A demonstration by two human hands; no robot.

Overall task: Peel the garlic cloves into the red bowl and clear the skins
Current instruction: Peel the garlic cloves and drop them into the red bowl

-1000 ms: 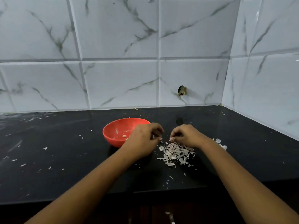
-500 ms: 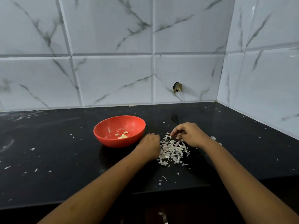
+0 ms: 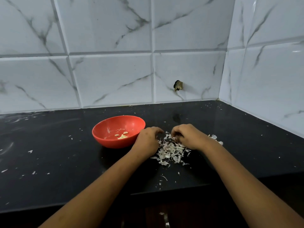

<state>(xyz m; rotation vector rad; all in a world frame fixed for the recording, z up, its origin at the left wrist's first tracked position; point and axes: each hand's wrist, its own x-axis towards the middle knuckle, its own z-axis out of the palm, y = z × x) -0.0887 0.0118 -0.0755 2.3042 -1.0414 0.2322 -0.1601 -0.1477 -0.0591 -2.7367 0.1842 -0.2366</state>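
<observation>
The counter [image 3: 49,162] is a glossy black slab flecked with pale scraps, backed by white tiles [image 3: 111,76] with grey marble veins and bevelled edges; one tile has a small dark, ragged hole [image 3: 178,85]. The bowl [image 3: 113,143] is round, smooth red plastic with a chalky smear inside, and a few pale peeled cloves [image 3: 122,136] lie at its bottom. Just right of it, the skins [image 3: 171,153] form a loose heap of thin, papery, curled white flakes, with strays scattered toward the counter's front edge. The left hand [image 3: 148,139] sits between bowl and heap, touching the heap's left edge, fingers curled. The right hand [image 3: 188,136] rests on the heap's far right side, fingers bent down into the flakes. Whether either hand actually grips anything cannot be told.
</observation>
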